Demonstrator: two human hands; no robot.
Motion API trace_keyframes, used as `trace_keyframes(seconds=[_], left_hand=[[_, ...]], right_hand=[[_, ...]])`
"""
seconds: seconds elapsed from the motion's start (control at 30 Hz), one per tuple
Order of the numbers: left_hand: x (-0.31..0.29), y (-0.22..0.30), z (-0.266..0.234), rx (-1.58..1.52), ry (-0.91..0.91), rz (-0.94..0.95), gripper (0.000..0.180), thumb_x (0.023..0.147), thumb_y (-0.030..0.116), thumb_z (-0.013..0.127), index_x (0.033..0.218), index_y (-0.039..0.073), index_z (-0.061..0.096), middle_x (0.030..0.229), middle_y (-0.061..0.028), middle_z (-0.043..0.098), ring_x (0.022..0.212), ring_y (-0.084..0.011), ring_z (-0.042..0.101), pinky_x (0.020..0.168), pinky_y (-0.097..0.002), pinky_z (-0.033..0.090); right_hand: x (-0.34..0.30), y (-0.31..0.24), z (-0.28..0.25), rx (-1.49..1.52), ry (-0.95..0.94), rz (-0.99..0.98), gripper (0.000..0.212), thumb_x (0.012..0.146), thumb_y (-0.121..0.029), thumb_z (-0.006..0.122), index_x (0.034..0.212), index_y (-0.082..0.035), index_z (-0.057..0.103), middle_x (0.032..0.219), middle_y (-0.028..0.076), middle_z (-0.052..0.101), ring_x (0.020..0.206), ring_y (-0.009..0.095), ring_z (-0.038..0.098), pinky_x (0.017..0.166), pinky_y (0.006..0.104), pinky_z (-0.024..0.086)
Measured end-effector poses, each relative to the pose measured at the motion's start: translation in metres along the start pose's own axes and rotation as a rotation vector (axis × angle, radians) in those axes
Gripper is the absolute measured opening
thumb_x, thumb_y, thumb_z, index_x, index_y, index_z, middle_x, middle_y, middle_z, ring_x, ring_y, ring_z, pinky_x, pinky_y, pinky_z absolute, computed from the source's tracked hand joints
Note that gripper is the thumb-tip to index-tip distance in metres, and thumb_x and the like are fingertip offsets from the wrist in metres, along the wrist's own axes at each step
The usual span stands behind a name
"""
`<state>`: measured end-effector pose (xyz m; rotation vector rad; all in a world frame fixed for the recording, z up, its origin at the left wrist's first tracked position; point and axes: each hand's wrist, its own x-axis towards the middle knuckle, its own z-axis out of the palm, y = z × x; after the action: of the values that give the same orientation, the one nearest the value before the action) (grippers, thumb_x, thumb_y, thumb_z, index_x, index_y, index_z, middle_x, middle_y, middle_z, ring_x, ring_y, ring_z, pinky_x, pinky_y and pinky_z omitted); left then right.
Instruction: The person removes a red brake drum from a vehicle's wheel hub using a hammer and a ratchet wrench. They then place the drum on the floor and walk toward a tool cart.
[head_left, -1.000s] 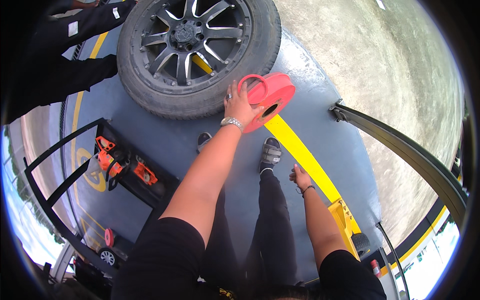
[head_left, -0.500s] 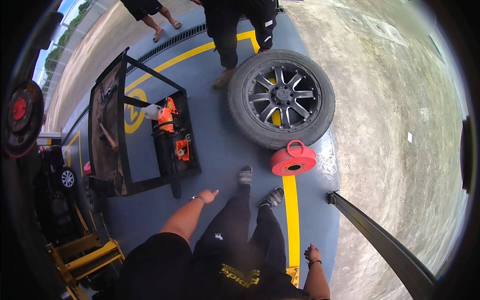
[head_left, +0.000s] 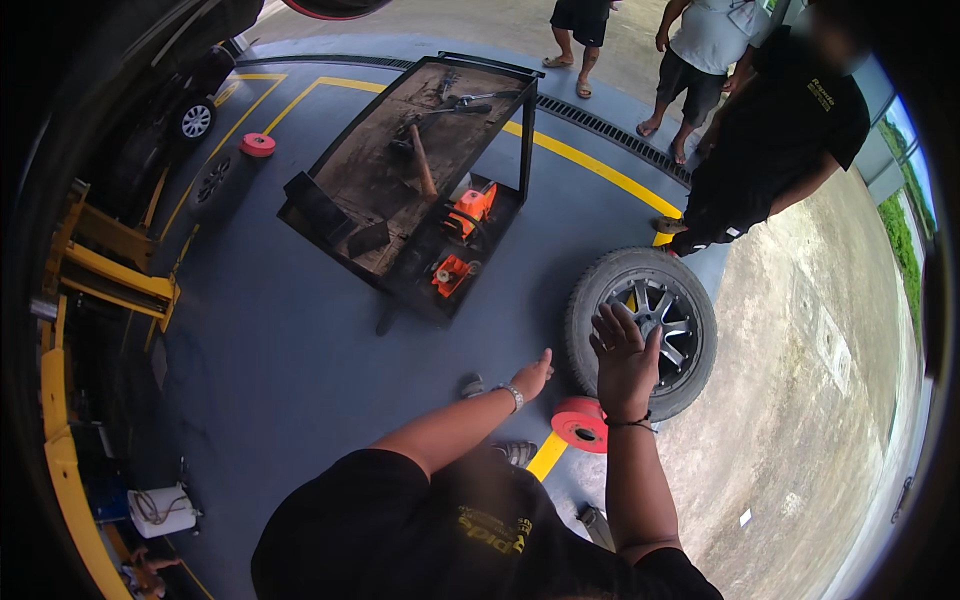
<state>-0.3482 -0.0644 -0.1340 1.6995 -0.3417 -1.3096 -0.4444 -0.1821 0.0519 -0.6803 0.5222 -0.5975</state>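
Note:
My right hand is raised with the palm showing and fingers stretched out, holding nothing. From this view it overlaps the large tyre on a black-and-silver alloy wheel; contact cannot be made out. My left hand is lower and just left of the tyre, thumb apart and fingers partly hidden, with nothing seen in it. A red drum-shaped piece with a centre hole rests against the tyre's near edge, partly behind my right wrist.
A black tool cart carries a wooden-handled hammer and, lower down, orange tools. Yellow lift parts stand at left. A person in black stands beyond the wheel; two others are further back. A white container sits lower left.
My view has swung left, so cart and wheel appear further right and more lift parts show. My right hand has risen from low at my side to in front of the wheel, fingers spread.

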Motion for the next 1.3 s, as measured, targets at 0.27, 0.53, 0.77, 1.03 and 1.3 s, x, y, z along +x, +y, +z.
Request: trace_keyframes(seconds=[0.27, 0.53, 0.77, 1.03, 1.3], left_hand=[[-0.088, 0.104, -0.142, -1.003, -0.433, 0.112, 0.077, 0.098, 0.067, 0.034, 0.146, 0.007, 0.042, 0.143, -0.019, 0.051, 0.127, -0.0264, 0.053, 0.108, -0.046, 0.039], [-0.08, 0.032, -0.342, -0.21, 0.575, -0.074, 0.05, 0.094, 0.041, 0.066, 0.127, 0.004, 0.059, 0.115, -0.0077, 0.066, 0.095, -0.0153, 0.059, 0.082, -0.0313, 0.046], [-0.013, 0.03, -0.328, -0.214, 1.15, -0.054, 0.048, 0.092, 0.033, 0.068, 0.125, -0.002, 0.059, 0.115, -0.0159, 0.065, 0.109, -0.0283, 0.06, 0.094, -0.0384, 0.046], [0.065, 0.153, -0.367, 0.551, 0.955, 0.154, 0.047, 0.085, 0.026, 0.072, 0.126, 0.007, 0.062, 0.143, -0.015, 0.051, 0.131, -0.0322, 0.049, 0.104, -0.0465, 0.042], [0.115, 0.195, -0.398, 0.864, 0.75, -0.222, 0.07, 0.083, 0.036, 0.076, 0.143, 0.015, 0.048, 0.138, -0.013, 0.05, 0.126, -0.0364, 0.052, 0.104, -0.0449, 0.046]], right_hand=[[0.074, 0.139, 0.018, -1.314, -0.434, -0.503, 0.046, 0.094, -0.039, 0.055, 0.125, -0.006, 0.061, 0.129, 0.018, 0.06, 0.123, 0.04, 0.054, 0.107, 0.0491, 0.038], [0.127, 0.155, -0.071, -1.475, -0.12, 0.066, 0.038, 0.096, -0.034, 0.061, 0.103, 0.002, 0.069, 0.099, 0.017, 0.07, 0.088, 0.028, 0.069, 0.081, 0.0362, 0.053], [0.269, 0.163, -0.075, -0.991, 0.088, 0.207, 0.035, 0.098, -0.033, 0.06, 0.1, 0.0, 0.069, 0.089, 0.008, 0.072, 0.078, 0.013, 0.065, 0.069, 0.0285, 0.05], [0.516, 0.144, 0.071, -0.949, -0.212, 0.451, 0.048, 0.096, -0.049, 0.059, 0.111, -0.004, 0.062, 0.097, 0.008, 0.07, 0.079, 0.019, 0.066, 0.068, 0.0321, 0.049], [0.645, 0.151, 0.128, -1.044, -0.201, 0.643, 0.064, 0.083, -0.059, 0.068, 0.115, -0.005, 0.063, 0.105, 0.012, 0.068, 0.076, 0.026, 0.068, 0.068, 0.041, 0.053]])
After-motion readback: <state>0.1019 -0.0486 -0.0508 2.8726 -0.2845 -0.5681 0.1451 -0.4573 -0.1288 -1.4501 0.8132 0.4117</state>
